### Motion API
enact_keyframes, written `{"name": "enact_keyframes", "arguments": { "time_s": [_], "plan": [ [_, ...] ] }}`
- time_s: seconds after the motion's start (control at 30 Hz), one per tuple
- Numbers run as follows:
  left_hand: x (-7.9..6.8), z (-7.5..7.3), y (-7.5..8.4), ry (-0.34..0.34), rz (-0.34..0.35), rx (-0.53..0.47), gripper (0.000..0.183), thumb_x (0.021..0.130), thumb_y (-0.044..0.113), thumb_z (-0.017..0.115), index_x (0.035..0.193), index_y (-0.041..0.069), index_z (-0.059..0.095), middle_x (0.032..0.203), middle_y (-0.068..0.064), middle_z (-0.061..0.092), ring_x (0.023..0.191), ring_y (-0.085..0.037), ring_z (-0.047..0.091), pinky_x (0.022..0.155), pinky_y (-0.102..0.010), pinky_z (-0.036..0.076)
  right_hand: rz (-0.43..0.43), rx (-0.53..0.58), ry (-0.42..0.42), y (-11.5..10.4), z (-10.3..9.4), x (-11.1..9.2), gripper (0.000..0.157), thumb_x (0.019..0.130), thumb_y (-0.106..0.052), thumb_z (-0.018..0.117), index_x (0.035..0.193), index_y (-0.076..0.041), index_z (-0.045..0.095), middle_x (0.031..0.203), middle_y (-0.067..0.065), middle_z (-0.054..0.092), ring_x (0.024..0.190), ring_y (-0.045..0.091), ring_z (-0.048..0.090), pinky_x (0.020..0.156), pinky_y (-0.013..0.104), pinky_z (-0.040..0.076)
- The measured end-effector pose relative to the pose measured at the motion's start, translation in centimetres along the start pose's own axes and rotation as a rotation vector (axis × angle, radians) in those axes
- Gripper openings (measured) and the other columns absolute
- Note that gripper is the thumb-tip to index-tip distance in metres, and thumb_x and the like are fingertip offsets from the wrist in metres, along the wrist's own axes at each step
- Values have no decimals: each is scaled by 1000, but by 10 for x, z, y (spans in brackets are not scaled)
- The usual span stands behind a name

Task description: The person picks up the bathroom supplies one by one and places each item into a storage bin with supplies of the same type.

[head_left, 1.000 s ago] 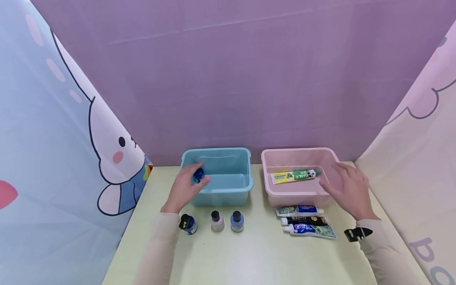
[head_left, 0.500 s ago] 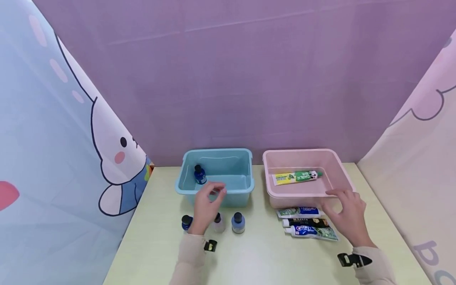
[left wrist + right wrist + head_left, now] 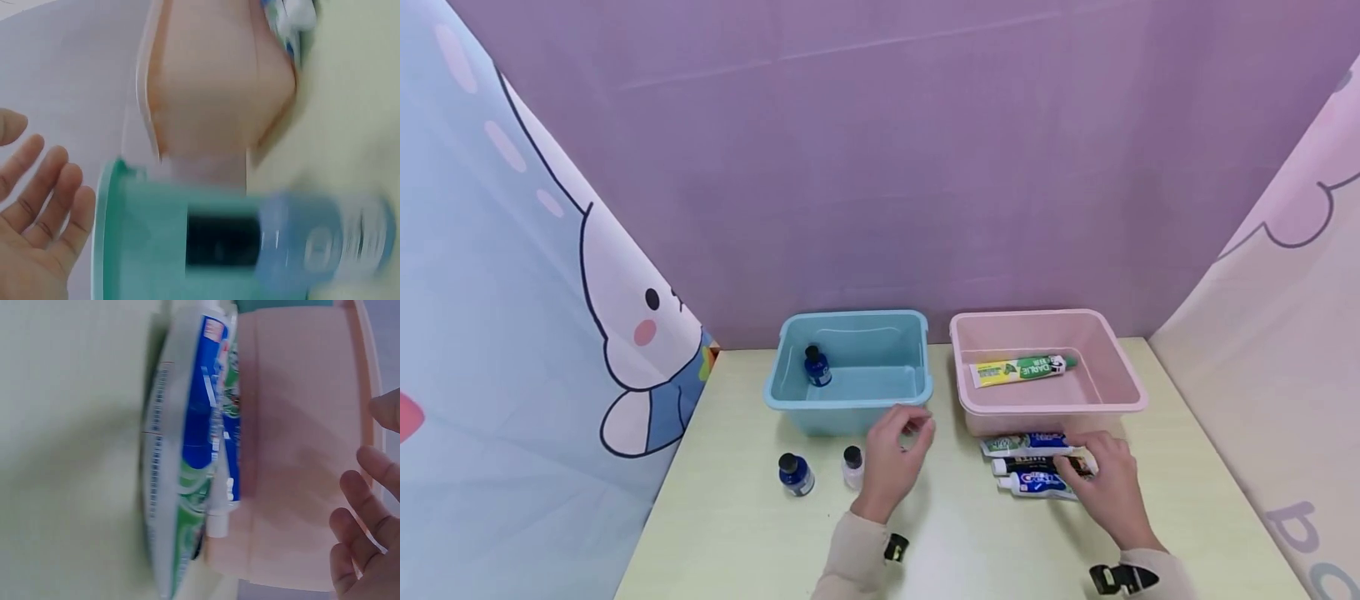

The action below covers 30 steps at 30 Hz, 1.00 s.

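My left hand [image 3: 891, 462] hovers between the blue bin and the bottles, fingers loosely bent and holding nothing. It hides the light blue bottle in the head view; in the left wrist view that black-capped bottle [image 3: 306, 244] stands just off the fingers. A pale pink bottle [image 3: 852, 475] and a dark blue bottle [image 3: 796, 476] stand to its left. My right hand [image 3: 1108, 483], also holding nothing, is over the right ends of three toothpaste tubes: a blue-and-green one [image 3: 1018, 444], a black one [image 3: 1018, 466] and a blue-and-white one [image 3: 1037, 484] at the front.
The blue bin [image 3: 850, 406] holds a dark blue bottle [image 3: 817, 367]. Right of it, the pink bin [image 3: 1052, 410] contains a yellow-and-green toothpaste tube [image 3: 1018, 370]. A purple cloth [image 3: 880, 183] hangs right behind both bins, with printed cloths at either side.
My left hand has let go of a dark blue bottle in the blue bin and moved right and nearer. The right hand has come down from the pink bin to the tubes.
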State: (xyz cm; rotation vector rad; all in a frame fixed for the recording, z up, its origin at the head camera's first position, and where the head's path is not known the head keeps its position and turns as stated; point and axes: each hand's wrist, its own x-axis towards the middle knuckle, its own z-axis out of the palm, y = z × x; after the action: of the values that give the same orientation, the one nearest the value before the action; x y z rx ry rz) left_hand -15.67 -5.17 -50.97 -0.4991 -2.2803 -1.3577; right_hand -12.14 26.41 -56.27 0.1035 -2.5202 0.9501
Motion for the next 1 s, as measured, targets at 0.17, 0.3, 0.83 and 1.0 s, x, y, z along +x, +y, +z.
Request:
{"name": "enact_keyframes", "arguments": {
  "time_s": [0.17, 0.3, 0.83, 1.0],
  "plan": [
    [-2, 22, 10, -49, -42, -51, 10, 92, 25, 64, 99, 18, 68, 89, 10, 64, 80, -3, 59, 70, -26, 54, 24, -63, -81, 6, 6, -6, 32, 75, -18, 80, 103, -9, 67, 103, 10, 64, 95, 25, 46, 79, 43, 29],
    [-4, 33, 13, -70, -95, -82, 8, 93, 27, 64, 98, 22, 67, 90, 11, 63, 80, -3, 59, 71, -27, 54, 42, -136, -186, 8, 10, -13, 37, 75, -26, 80, 107, -11, 68, 105, 8, 64, 99, 27, 48, 79, 45, 32],
    [2, 78, -1, -74, -446, -172, 23, 92, 33, 64, 111, 21, 60, 95, 7, 63, 83, -3, 59, 72, -19, 52, 13, -251, -266, 20, 29, -33, 44, 72, -28, 82, 111, -14, 68, 106, 7, 61, 101, 30, 50, 78, 52, 40],
    [6, 85, -5, -64, -493, -142, 24, 92, 38, 62, 107, 21, 58, 93, 8, 62, 80, -3, 58, 72, -20, 50, 6, -258, -261, 24, 30, -36, 44, 73, -24, 81, 114, -13, 67, 106, 6, 60, 101, 29, 49, 79, 51, 40]
  ]
}}
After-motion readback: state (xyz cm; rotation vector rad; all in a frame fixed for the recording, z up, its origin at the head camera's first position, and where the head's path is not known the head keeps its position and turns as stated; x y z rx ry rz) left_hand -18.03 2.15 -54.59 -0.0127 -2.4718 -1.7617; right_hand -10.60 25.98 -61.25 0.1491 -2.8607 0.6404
